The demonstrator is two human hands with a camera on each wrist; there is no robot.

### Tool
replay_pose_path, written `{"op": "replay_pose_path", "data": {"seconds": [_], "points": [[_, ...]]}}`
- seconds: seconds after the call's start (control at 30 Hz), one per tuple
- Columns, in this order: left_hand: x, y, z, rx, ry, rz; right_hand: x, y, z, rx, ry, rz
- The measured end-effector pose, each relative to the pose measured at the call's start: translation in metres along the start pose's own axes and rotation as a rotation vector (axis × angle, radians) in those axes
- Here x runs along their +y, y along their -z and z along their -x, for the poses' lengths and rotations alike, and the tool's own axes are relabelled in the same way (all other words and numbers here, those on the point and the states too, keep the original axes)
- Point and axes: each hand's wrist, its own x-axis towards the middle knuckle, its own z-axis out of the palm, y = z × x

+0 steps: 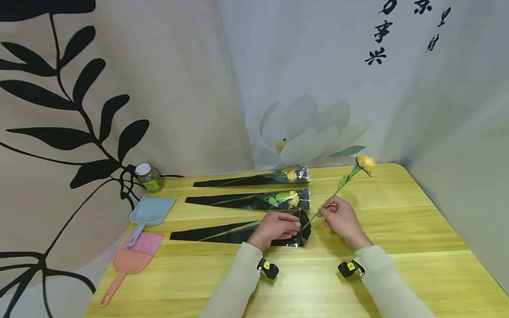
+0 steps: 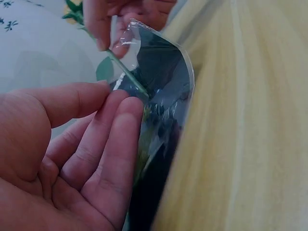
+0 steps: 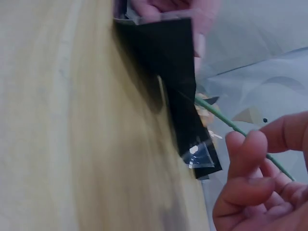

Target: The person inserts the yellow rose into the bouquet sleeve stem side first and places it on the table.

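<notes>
A yellow artificial rose [image 1: 366, 164] points up and to the right on a long green stem [image 1: 333, 195]. My right hand [image 1: 341, 221] pinches that stem between thumb and fingers, just right of a black and clear flower sleeve [image 1: 234, 233]. The sleeve's wide mouth is spread, and the stem runs into it in the left wrist view. At the mouth's edge, my left hand [image 1: 277, 229] pinches the clear film between thumb and fingertips. A green line of stem shows through the sleeve's narrow part.
Two more sleeves, a middle one [image 1: 238, 202] and a far one [image 1: 242, 180], lie behind with yellow roses inside. On the left are a blue dustpan [image 1: 153, 211], a pink brush [image 1: 133, 258] and a white-lidded jar [image 1: 149, 177]. A curtain [image 1: 191, 88] hangs behind the wooden table [image 1: 413, 229].
</notes>
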Motion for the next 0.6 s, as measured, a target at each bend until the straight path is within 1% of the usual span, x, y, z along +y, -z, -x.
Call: {"op": "replay_pose_path", "data": {"seconds": [0.13, 0.33, 0.47, 0.6], "points": [[0.003, 0.001, 0.000, 0.003, -0.004, 0.050, 0.000, -0.008, 0.000, 0.017, -0.012, -0.016], [0.007, -0.008, 0.000, 0.034, -0.008, 0.157, 0.001, -0.020, 0.001, 0.014, -0.018, -0.033], [0.007, -0.012, -0.002, 0.048, -0.008, 0.175, 0.003, -0.026, 0.003, 0.023, -0.025, -0.038], [0.005, -0.014, -0.003, 0.070, -0.024, 0.176, 0.004, -0.032, 0.005, 0.043, -0.036, -0.054]]}}
